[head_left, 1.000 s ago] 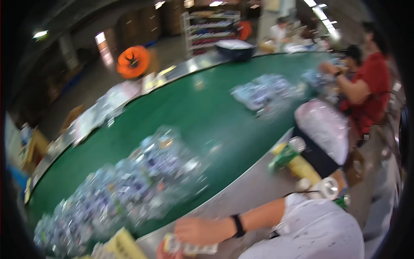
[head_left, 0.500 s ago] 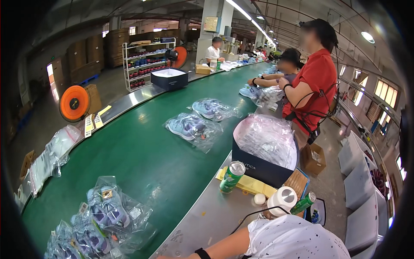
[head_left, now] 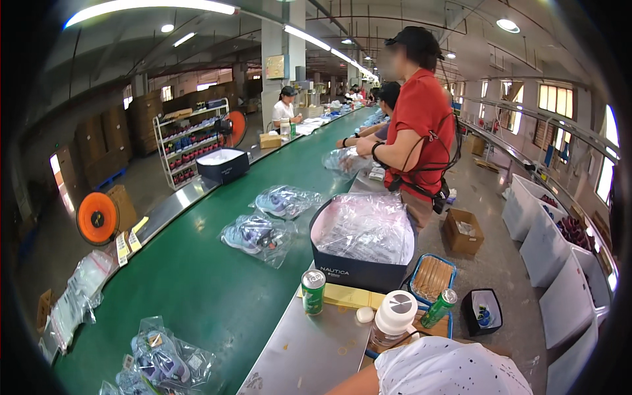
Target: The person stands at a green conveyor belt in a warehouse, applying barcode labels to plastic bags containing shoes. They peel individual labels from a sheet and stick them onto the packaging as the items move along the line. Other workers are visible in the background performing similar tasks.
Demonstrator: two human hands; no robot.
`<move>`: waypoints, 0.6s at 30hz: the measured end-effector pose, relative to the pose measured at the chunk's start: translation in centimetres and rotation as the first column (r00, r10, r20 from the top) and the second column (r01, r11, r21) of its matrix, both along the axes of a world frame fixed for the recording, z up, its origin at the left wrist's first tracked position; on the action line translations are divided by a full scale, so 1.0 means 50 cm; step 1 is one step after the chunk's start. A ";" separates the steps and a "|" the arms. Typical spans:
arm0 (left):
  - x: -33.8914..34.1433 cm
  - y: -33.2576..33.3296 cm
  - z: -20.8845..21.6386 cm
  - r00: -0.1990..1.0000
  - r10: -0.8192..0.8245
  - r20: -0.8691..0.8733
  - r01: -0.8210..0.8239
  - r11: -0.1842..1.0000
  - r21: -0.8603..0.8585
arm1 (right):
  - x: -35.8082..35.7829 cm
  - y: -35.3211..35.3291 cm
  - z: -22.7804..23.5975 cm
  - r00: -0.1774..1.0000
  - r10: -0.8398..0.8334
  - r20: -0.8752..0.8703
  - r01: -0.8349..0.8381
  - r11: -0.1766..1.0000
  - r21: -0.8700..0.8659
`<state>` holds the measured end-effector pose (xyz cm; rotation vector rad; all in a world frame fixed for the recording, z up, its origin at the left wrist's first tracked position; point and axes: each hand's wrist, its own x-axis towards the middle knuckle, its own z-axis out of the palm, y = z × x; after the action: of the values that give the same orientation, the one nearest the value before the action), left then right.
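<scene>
Neither of my hands is in view. A bare arm in a white, dark-speckled sleeve (head_left: 447,368) comes in at the lower edge, its hand out of the picture; whose arm it is, I cannot tell. Left of it, clear-bagged light blue and purple shoes (head_left: 158,359) lie on the green conveyor belt (head_left: 197,283). Farther along are two more bagged pairs, a nearer one (head_left: 250,236) and a farther one (head_left: 283,201). On the metal side table (head_left: 276,362) stand a green can (head_left: 313,293) and a white-lidded bottle (head_left: 395,316).
A dark blue box of clear bags (head_left: 362,230) stands beside the belt. Past it, a person in red (head_left: 421,118) handles a bagged item. At right are a green bottle (head_left: 440,308), a cardboard box (head_left: 463,232) and white bins (head_left: 563,296). An orange fan (head_left: 97,217) stands left.
My view has swung right and up, so the scene sits farther left. The forearm's black wristband and part of the bagged shoe pile have left the picture. More floor shows at right.
</scene>
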<state>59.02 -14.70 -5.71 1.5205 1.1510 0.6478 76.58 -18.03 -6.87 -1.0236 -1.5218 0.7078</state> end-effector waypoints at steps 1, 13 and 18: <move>0.005 -0.004 0.002 1.000 -0.005 0.022 0.005 1.000 -0.002 | -0.001 -0.006 -0.011 0.999 -0.033 0.022 0.032 0.998 0.045; 0.028 -0.040 0.002 0.949 -0.010 0.315 0.018 1.000 -0.023 | -0.013 -0.054 0.036 0.955 -0.157 0.254 0.121 0.981 0.151; 0.020 -0.043 -0.005 0.947 -0.090 0.309 0.084 0.996 0.033 | -0.011 -0.051 0.021 0.965 -0.134 0.225 0.094 0.979 0.182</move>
<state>60.02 -16.85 -5.94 1.4169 0.8353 0.8075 76.03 -20.56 -5.83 -1.0848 -1.6803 0.3770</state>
